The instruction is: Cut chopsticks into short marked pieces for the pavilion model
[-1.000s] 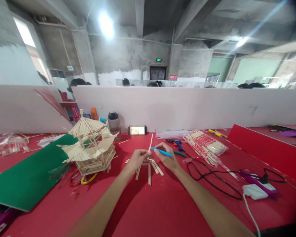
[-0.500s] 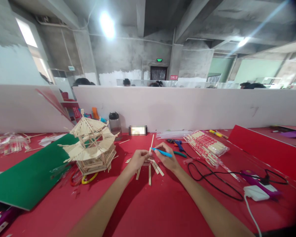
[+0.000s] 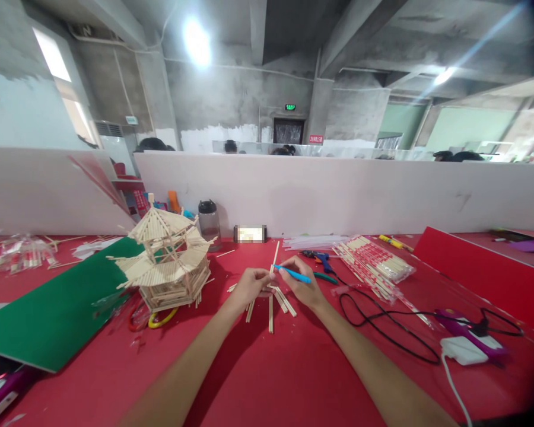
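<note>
The left hand [image 3: 251,286] pinches a pale wooden stick [image 3: 276,255] above the middle of the red desk [image 3: 271,385]; its long axis runs away from the person, the far end leaning slightly right. The right hand [image 3: 298,279] grips one blue pen [image 3: 297,275], which lies crosswise, its tip pointing left and slightly away, at the stick; whether they touch is too small to tell. Beneath the hands, loose sticks [image 3: 271,314] fan out, the middle ones pointing toward the person; overlap hides their exact number.

To the left stands one stick-built pagoda model [image 3: 173,273] with two roof tiers, and behind it one bottle [image 3: 209,220], upright. To the right lies one glue gun [image 3: 318,258], near packaged sticks [image 3: 378,264]. Two purple power strips show, one at the far left [image 3: 4,388], one at right.
</note>
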Motion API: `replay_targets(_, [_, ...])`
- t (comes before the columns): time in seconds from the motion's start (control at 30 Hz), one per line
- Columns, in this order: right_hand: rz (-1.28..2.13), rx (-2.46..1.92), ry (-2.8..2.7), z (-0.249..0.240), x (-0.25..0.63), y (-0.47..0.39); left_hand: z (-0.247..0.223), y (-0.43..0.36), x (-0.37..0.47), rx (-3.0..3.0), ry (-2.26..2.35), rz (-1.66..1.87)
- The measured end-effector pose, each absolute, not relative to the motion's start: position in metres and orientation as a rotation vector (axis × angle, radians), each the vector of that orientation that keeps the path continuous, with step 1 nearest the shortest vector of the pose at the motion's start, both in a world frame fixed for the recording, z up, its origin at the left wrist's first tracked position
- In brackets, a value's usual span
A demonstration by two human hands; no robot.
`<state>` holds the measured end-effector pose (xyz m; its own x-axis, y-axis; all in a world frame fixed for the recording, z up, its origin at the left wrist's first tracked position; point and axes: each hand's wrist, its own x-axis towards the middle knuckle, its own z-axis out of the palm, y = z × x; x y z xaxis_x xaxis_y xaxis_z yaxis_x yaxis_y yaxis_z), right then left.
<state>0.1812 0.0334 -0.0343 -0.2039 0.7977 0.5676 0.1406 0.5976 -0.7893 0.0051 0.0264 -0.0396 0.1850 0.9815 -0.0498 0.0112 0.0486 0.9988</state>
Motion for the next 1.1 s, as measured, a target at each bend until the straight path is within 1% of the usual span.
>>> replay_targets(0.5, [0.719, -0.807, -1.688, -0.0381, 0.1812, 0.0366, -0.0481, 0.0313, 0.0025, 1.261, 1.067, 1.063])
replay_targets(0.8, [0.723, -0.777, -1.713, -0.0358, 0.1802, 0.0338, -0.0414, 0.0274, 0.0043, 1.263, 1.084, 1.055])
replay_targets(1.1, [0.698, -0.801, -1.707, -0.0375, 0.1815, 0.0353, -0.0463, 0.0309, 0.0024, 1.252, 1.071, 1.059])
